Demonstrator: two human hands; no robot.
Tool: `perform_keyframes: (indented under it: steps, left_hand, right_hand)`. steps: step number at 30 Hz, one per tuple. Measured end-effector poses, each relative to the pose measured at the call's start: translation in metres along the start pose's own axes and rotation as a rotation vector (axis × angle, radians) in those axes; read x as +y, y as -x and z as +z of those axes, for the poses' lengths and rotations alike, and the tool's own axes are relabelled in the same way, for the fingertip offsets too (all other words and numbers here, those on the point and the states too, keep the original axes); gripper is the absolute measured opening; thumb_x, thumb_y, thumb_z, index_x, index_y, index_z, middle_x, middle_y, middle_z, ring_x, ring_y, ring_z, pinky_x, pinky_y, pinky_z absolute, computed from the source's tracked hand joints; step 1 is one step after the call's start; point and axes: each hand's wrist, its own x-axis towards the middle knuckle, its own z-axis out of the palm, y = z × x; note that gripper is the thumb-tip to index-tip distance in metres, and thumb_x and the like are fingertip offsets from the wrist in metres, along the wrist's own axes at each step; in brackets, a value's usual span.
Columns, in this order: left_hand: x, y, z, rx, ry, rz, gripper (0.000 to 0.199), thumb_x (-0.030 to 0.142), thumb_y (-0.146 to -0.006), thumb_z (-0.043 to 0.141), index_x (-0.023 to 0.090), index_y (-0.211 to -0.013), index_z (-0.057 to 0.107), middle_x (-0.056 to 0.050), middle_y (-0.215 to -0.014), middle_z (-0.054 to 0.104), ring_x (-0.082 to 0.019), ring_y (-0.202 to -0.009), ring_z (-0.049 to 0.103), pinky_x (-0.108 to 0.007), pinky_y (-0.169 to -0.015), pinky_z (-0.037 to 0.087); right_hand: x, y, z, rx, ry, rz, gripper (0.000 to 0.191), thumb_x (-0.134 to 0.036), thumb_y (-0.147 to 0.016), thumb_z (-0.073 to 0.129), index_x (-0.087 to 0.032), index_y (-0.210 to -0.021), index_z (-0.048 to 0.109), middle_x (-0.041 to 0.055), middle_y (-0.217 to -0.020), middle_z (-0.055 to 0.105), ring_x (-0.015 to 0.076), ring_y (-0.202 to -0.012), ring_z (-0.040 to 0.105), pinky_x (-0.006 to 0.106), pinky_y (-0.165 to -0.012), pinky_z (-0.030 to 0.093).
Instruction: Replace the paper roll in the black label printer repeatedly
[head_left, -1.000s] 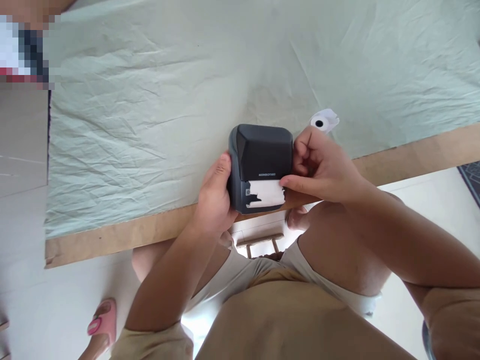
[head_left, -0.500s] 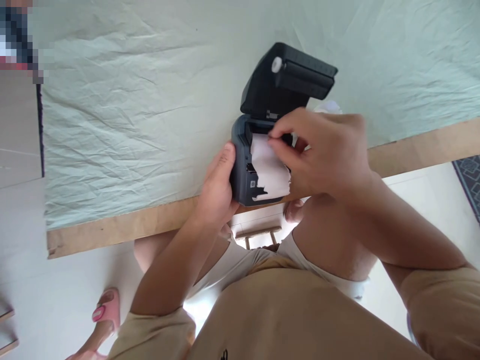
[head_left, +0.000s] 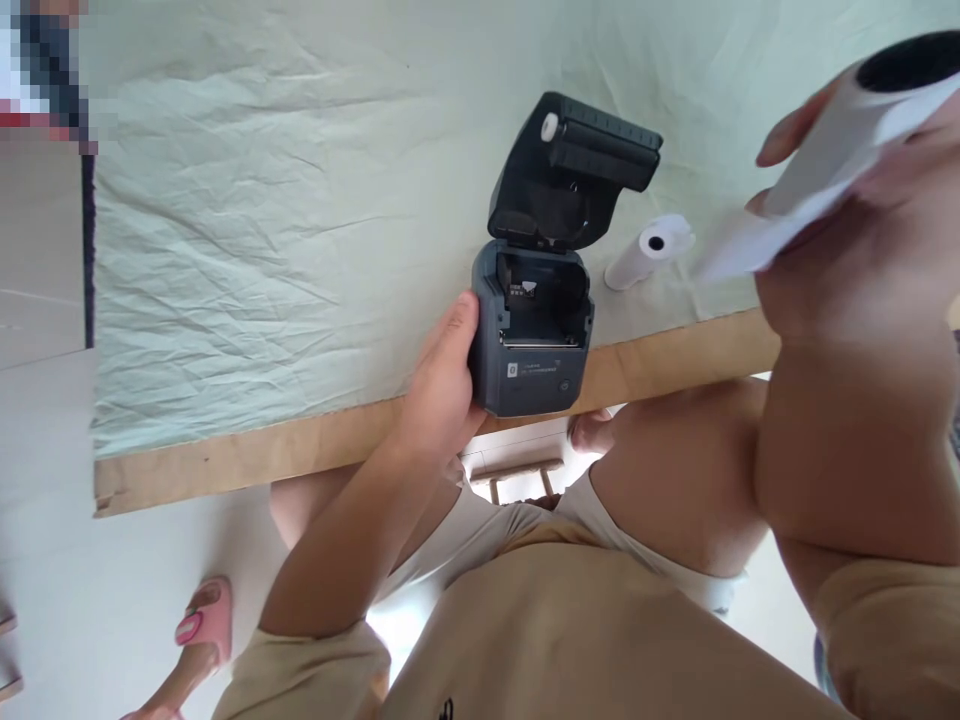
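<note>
A dark portable label printer (head_left: 534, 385) stands at the front edge of the table with its lid (head_left: 577, 170) tipped up and its paper bay bare inside. My left hand (head_left: 442, 375) grips the printer's left side, thumb along the casing. Up at the right, my right hand (head_left: 847, 270) is wrapped round a white paper roll (head_left: 817, 160) with a dark end, and a loose paper tail hangs from it, smeared by motion. Between the printer and that hand, a second, thinner white paper roll (head_left: 637, 262) is on the cloth.
A pale green cloth (head_left: 262, 220) covers the table, with a bare wooden strip (head_left: 247, 445) along its front edge. My thighs are under that edge. Another person's foot in a pink sandal (head_left: 210, 620) rests on the floor at lower left.
My right hand has left the printer and moved up and right, now holding the paper roll. The paper in the printer's bay is gone, uncovering the front panel. My left hand stays put.
</note>
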Motion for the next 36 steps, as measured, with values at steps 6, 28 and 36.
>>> perform_keyframes:
  steps: [6, 28, 36]
  left_hand:
    - [0.007, 0.002, 0.005, -0.071, 0.024, -0.005, 0.036, 0.059, -0.099, 0.084, 0.024, -0.098, 0.079, -0.005, -0.097, 0.088, -0.039, -0.123, 0.087, -0.05, -0.099, 0.076]
    - [0.008, 0.002, 0.008, -0.112, 0.001, 0.023, 0.038, 0.061, -0.103, 0.076, 0.024, -0.095, 0.076, -0.006, -0.101, 0.09, -0.042, -0.136, 0.083, -0.052, -0.108, 0.073]
    - [0.009, 0.002, 0.008, -0.129, -0.01, 0.012, 0.042, 0.067, -0.101, 0.076, 0.025, -0.1, 0.077, -0.008, -0.107, 0.09, -0.042, -0.136, 0.082, -0.051, -0.105, 0.073]
  right_hand:
    - [0.091, -0.019, -0.033, 0.229, 0.099, 0.105, 0.046, -0.055, -0.07, 0.08, -0.031, -0.086, 0.044, -0.0029, -0.068, 0.051, 0.0141, -0.047, 0.049, 0.032, -0.043, 0.03]
    - [0.064, 0.006, -0.048, -0.209, 0.724, -0.055, 0.082, -0.02, -0.076, 0.084, -0.031, -0.153, 0.057, 0.0164, -0.145, 0.079, 0.035, -0.118, 0.075, 0.056, -0.098, 0.06]
    - [0.022, 0.024, -0.005, -0.424, 0.737, -0.452, 0.061, -0.038, -0.088, 0.088, -0.034, -0.146, 0.07, 0.0131, -0.14, 0.081, 0.0501, -0.15, 0.064, 0.08, -0.129, 0.037]
